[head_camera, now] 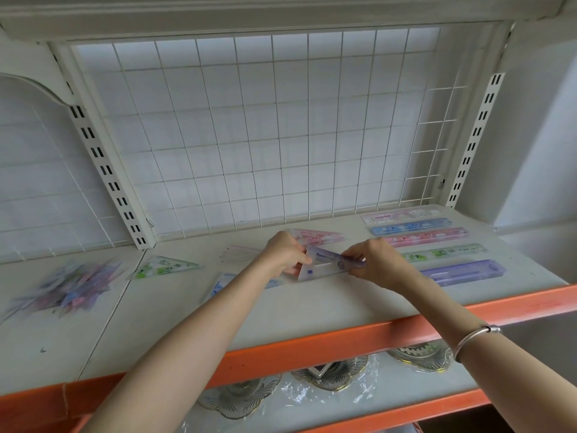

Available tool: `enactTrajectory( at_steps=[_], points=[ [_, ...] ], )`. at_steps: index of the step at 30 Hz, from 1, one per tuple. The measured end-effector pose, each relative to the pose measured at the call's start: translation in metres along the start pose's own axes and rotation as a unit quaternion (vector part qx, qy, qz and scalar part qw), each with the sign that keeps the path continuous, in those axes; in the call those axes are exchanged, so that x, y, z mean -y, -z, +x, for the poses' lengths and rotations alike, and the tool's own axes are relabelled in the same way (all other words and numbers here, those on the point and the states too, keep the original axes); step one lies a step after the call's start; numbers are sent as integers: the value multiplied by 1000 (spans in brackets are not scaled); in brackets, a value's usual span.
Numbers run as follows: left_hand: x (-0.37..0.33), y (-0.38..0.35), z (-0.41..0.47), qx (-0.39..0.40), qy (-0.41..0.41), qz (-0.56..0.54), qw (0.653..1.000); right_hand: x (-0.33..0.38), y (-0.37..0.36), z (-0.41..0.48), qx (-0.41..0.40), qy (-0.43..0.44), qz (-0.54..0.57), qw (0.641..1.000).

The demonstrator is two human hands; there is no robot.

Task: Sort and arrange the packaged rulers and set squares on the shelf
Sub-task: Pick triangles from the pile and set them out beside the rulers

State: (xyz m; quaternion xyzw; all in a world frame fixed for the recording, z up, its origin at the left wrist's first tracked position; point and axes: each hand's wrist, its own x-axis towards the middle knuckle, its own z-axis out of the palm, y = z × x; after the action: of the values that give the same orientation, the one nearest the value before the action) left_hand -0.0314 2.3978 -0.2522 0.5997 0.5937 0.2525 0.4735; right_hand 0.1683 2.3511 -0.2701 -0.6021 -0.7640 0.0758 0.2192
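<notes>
Our left hand [284, 254] and right hand [379, 265] pinch the purple set square [324, 265] (long edge crosswise); other set squares [165, 265] lie leftward.

Rulers in a row on the right, set squares spread through the middle!
Five packaged rulers [426, 237] lie parallel: pale pink at the back, then blue, pink, green, purple. A purple pack [327, 265] sits tilted at centre. Pink set square [315, 237], green set square [165, 267] and blue set square [224, 284] lie flat, with a mixed heap [65, 285] far left.
</notes>
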Motion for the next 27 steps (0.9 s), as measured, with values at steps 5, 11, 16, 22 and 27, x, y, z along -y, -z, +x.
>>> enactTrajectory(
  at_steps=[5, 11, 16, 22, 27],
  points=[
    [-4, -5, -3, 3, 7, 30, 1000, 4, 10, 3, 37, -8, -9, 999],
    [-3, -8, -4, -10, -18, 79, 997, 6, 14, 6, 60, -19, 9, 998],
    [4, -8, -5, -28, -72, 151, 986, 3, 15, 7, 73, -40, 34, 996],
    [15, -7, -20, -21, -102, 135, 985, -1, 14, 2, 66, -48, 59, 995],
    [25, -15, -30, -58, -153, 181, 970, 0, 15, 2, 69, -46, 46, 995]
  ],
)
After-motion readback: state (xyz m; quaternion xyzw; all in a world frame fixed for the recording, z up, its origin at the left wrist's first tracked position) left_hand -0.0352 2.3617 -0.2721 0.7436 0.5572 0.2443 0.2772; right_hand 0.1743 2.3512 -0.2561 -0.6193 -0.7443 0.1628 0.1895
